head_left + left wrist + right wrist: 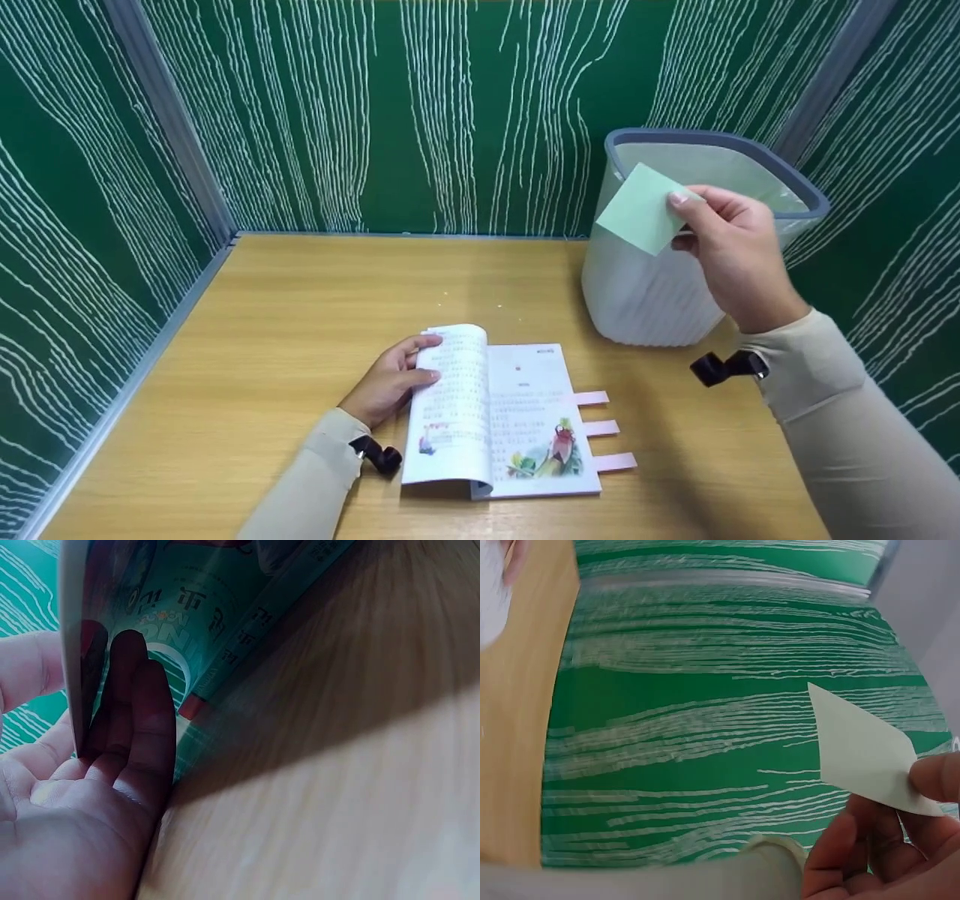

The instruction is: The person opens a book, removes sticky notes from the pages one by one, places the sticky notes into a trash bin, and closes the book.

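An open book (525,420) lies on the table, its left-hand pages lifted and curving. My left hand (386,381) grips those pages at their left edge, thumb on the printed side and fingers behind. In the left wrist view, fingers (142,712) of that hand lie against the green cover (210,600). Three pink sticky tabs (616,462) stick out from the book's right edge. Up in front of the bin, my right hand (742,247) pinches a light green sticky note (641,210) by one corner between thumb and fingers. The right wrist view also shows this note (862,750).
A translucent white waste bin (645,300) with a grey rim (817,202) stands at the back right of the wooden table (300,300). Green panels (510,112) with white wavy lines enclose the back and sides. Tiny white specks lie behind the book.
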`<action>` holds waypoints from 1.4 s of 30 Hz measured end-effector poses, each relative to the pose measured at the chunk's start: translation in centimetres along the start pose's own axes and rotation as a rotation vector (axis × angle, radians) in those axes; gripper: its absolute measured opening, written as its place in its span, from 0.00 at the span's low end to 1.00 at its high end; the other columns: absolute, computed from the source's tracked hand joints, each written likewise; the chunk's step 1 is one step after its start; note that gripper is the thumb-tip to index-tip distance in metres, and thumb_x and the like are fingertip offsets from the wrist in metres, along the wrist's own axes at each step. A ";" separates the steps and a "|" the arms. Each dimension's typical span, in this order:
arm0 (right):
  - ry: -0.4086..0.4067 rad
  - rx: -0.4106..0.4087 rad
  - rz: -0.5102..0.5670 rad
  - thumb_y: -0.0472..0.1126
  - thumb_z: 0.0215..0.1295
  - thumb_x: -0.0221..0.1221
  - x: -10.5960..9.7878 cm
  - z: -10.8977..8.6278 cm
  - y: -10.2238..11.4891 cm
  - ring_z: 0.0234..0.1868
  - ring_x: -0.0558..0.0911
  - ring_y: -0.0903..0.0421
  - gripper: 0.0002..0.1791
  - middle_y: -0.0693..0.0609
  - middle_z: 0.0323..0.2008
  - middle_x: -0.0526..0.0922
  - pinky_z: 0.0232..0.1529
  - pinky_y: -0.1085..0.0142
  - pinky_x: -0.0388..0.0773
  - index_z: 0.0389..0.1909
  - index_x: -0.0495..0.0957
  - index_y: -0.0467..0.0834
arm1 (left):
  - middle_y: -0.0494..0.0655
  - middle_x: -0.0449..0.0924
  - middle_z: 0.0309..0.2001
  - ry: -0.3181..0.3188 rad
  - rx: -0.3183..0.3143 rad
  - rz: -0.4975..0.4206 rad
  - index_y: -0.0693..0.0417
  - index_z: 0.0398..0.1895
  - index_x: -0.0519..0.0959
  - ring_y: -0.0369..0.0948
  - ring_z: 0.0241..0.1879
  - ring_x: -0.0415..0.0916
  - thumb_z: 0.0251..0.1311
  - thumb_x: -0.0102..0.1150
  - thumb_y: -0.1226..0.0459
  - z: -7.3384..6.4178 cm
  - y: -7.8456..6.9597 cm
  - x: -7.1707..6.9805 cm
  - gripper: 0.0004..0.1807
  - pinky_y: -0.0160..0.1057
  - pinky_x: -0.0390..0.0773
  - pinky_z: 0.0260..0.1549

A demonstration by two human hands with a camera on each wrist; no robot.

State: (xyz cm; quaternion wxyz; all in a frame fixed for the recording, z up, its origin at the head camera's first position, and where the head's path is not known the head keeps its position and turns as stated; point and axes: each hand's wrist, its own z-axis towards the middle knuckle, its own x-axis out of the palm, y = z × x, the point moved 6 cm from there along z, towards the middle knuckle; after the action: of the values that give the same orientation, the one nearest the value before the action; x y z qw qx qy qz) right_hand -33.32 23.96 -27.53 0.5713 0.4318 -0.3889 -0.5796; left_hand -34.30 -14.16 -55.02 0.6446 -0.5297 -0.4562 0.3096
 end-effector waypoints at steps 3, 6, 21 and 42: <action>-0.037 -0.008 -0.103 0.56 0.66 0.67 -0.4 0.2 0.5 0.55 0.76 0.47 0.30 0.46 0.63 0.79 0.47 0.71 0.82 0.62 0.82 0.42 | 0.61 0.75 0.64 -0.014 0.004 0.013 0.60 0.74 0.64 0.50 0.54 0.83 0.64 0.63 0.75 0.0 -0.2 -0.1 0.35 0.43 0.87 0.48; -0.067 0.003 -0.169 0.56 0.64 0.68 -0.9 0.7 1.0 0.55 0.75 0.49 0.29 0.47 0.60 0.80 0.47 0.74 0.81 0.61 0.83 0.43 | 0.61 0.75 0.64 -0.018 0.004 0.016 0.60 0.73 0.65 0.50 0.55 0.83 0.64 0.63 0.75 0.1 -0.2 0.0 0.34 0.44 0.87 0.49; -0.258 0.008 -0.394 0.59 0.53 0.74 -4.5 3.2 2.1 0.48 0.80 0.57 0.30 0.55 0.44 0.86 0.56 0.72 0.82 0.49 0.83 0.43 | 0.61 0.73 0.65 -0.006 0.012 0.020 0.60 0.74 0.64 0.49 0.56 0.82 0.64 0.63 0.75 0.1 0.1 0.0 0.35 0.42 0.87 0.49; -0.342 0.043 -0.493 0.64 0.58 0.67 -8.0 4.6 -0.2 0.47 0.87 0.60 0.31 0.56 0.46 0.87 0.64 0.59 0.79 0.54 0.84 0.46 | 0.61 0.73 0.66 -0.002 0.012 0.026 0.59 0.74 0.65 0.50 0.55 0.83 0.65 0.63 0.74 0.1 0.0 -0.1 0.34 0.45 0.87 0.49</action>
State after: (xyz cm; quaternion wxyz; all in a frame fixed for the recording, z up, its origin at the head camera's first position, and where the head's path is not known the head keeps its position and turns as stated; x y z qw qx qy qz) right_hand -37.88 31.73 -25.75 0.3303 0.4214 -0.3748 -0.7569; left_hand -34.38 -14.18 -55.04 0.6433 -0.5313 -0.4480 0.3213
